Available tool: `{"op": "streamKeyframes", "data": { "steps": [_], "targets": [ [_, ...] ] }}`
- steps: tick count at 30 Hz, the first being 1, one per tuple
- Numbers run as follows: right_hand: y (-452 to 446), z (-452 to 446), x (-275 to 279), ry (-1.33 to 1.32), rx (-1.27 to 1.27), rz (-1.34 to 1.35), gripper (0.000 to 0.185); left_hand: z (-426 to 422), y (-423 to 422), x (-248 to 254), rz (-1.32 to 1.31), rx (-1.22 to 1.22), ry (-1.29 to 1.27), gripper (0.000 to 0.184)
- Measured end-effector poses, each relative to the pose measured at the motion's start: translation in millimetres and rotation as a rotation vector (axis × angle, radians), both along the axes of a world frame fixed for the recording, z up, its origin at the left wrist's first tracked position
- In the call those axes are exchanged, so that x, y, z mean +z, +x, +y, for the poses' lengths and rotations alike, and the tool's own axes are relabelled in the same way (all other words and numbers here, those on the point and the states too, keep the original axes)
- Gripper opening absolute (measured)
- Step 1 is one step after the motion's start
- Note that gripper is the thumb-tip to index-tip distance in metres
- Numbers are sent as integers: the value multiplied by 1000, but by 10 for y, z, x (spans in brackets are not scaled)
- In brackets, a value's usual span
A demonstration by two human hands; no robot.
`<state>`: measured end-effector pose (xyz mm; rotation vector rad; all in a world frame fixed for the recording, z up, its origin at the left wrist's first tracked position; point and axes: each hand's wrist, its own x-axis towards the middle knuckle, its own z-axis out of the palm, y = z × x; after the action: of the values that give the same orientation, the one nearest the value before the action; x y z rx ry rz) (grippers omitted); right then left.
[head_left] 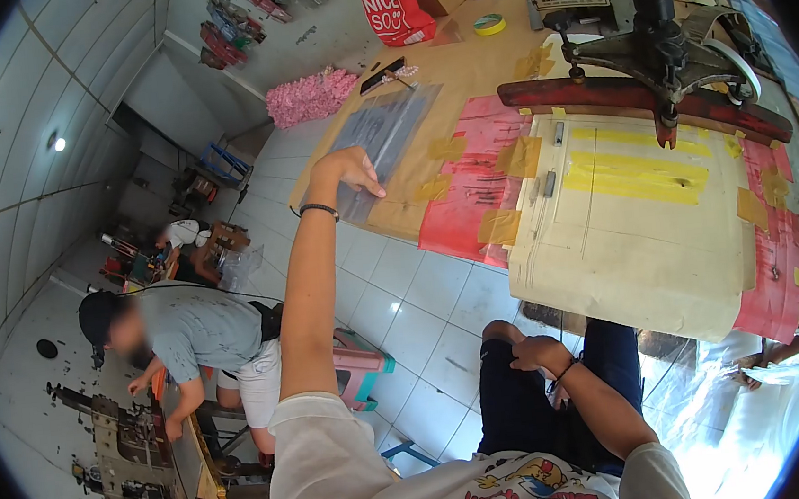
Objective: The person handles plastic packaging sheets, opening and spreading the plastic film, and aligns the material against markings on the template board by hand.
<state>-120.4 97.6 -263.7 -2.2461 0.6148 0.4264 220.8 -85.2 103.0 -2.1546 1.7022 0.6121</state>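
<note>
Across the brown bench (pixel 470 82), plastic sheets (pixel 396 121) lie below and beyond the left hand (pixel 349 166), its fingers loosely open. It seems placed for handling them; separating one would call for an edge pinch. The right hand (pixel 539 356), grip unclear, is over the dark trousers (pixel 508 406).

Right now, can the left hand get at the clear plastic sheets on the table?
Likely yes. The left hand is at the sheets, palm apparently empty, with nothing visible between them; the black object lies past the hand. Contact isn't clear from this view.
</note>
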Motion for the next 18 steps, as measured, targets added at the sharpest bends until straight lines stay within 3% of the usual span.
{"op": "streamKeyframes", "data": {
  "steps": [10, 18],
  "targets": [
    [-25, -17, 14, 2, -17, -5, 44, 0, 29, 29, 35, 49, 30, 47],
    [3, -25, 78, 28, -13, 42, 43, 11, -125, 29, 9, 11, 42, 29]
  ]
}}
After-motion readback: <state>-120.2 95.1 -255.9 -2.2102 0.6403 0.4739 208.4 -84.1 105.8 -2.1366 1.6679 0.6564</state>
